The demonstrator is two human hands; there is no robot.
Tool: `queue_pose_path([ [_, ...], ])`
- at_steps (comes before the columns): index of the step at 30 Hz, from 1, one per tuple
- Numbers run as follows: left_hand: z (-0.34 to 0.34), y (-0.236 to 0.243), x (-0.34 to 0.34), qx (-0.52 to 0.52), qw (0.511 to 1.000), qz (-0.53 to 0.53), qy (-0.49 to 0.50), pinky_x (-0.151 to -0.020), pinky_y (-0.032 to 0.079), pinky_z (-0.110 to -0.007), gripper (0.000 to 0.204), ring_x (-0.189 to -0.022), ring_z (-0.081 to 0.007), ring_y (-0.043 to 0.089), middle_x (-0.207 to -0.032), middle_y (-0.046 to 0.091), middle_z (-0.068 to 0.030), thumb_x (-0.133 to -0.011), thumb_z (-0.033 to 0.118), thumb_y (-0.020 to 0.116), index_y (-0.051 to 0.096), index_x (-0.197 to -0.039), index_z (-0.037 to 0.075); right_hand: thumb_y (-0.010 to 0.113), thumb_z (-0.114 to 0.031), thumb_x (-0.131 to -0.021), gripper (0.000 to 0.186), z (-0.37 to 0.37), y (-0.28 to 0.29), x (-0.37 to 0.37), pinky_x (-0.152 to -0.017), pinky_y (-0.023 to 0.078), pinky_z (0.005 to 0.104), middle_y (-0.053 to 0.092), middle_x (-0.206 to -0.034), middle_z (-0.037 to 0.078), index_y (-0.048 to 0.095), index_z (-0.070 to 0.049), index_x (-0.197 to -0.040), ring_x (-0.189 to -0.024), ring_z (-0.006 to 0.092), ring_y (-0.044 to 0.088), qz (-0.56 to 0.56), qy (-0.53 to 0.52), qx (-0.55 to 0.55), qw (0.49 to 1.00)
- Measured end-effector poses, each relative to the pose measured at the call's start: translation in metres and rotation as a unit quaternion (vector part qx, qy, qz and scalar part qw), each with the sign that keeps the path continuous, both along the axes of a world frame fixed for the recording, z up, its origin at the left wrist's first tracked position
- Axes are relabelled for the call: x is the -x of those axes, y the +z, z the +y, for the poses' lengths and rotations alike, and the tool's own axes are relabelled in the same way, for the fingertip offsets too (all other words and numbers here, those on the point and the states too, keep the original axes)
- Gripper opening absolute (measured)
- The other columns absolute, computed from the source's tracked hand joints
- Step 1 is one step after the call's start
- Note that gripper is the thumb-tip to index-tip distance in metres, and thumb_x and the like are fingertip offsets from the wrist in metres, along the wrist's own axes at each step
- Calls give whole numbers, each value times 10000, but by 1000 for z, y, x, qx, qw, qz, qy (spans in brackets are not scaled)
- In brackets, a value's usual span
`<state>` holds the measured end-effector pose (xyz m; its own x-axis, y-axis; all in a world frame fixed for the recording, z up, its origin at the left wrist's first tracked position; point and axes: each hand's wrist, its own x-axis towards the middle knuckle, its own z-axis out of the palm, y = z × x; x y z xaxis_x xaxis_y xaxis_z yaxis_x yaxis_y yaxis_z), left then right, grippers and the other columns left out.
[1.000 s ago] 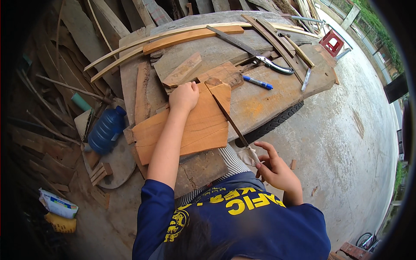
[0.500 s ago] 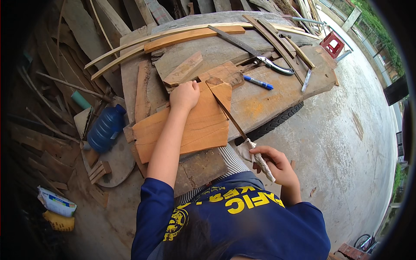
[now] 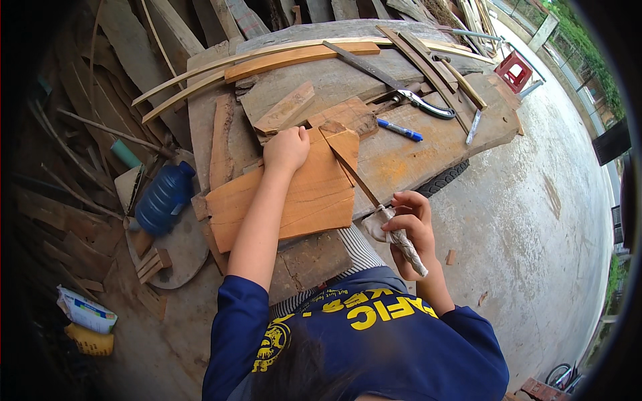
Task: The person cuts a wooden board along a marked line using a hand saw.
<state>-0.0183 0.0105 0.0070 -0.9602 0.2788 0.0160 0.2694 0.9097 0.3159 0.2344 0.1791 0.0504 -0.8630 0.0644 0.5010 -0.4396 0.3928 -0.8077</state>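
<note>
My left hand (image 3: 286,148) is closed over the far edge of a thick orange-brown wooden board (image 3: 314,200), its fingers hidden behind the edge. Pencil-like lines run across the board's face. A narrow saw blade (image 3: 360,179) sits in a slit near the board's right corner and slants toward me. Its handle is wrapped in whitish cloth (image 3: 406,250). My right hand (image 3: 416,230) is curled at this wrapped handle, with a loose flap of cloth by the fingertips. The index finger is raised; the thumb is mostly hidden.
Beyond the board, on the rough plank bench (image 3: 394,164), lie a blue marker (image 3: 400,129), a pruning saw (image 3: 428,105), wood strips and a hammer-like tool (image 3: 463,81). A blue water jug (image 3: 164,199) stands at left. A tyre (image 3: 447,179) shows under the bench.
My right hand has shifted slightly up and forward along the wrapped handle, its index finger now lifted and the cloth flap turned. My left hand and the board have stayed put.
</note>
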Motion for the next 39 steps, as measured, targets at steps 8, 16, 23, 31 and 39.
queue_pose_path([
  [8, -2, -2, 0, -10, 1000, -1, 2, -779, 522, -490, 470, -859, -364, 664, -904, 689, -204, -972, 313, 330, 684, -901, 13, 560, -184, -884, 175, -18, -10, 11, -944, 408, 415, 594, -902, 145, 533, -30, -806, -868, 259, 591, 167, 0, 143, 976],
  [16, -2, -3, 1, -22, 1000, 8, 4, -768, 523, -464, 474, -857, -352, 666, -896, 689, -203, -970, 328, 345, 690, -878, 16, 443, -228, -981, 411, -30, -31, 62, -548, 373, 334, 406, -572, 63, 383, -39, -620, -543, 196, 429, 216, 32, 235, 947],
  [23, 3, 2, 0, 6, 999, -27, 41, -770, 529, -454, 481, -871, -336, 674, -912, 698, -180, -975, 341, 342, 698, -887, 28, 448, -198, -971, 403, -42, 6, 48, -517, 343, 338, 410, -556, 76, 410, -11, -616, -506, 204, 404, 194, 54, 199, 959],
  [31, 3, 2, 1, 0, 1000, -13, 8, -753, 541, -443, 487, -852, -337, 680, -902, 701, -179, -979, 349, 345, 700, -886, 29, 455, -179, -956, 390, -36, -18, 68, -524, 351, 326, 414, -554, 87, 418, 10, -617, -521, 205, 412, 192, 7, 208, 959],
  [39, 1, -2, 0, 1, 1000, -16, 26, -744, 542, -439, 481, -843, -335, 682, -890, 702, -177, -976, 348, 349, 705, -878, 39, 444, -174, -965, 390, -48, 23, 36, -518, 344, 326, 414, -562, 82, 407, -4, -616, -505, 197, 405, 183, 46, 113, 976],
])
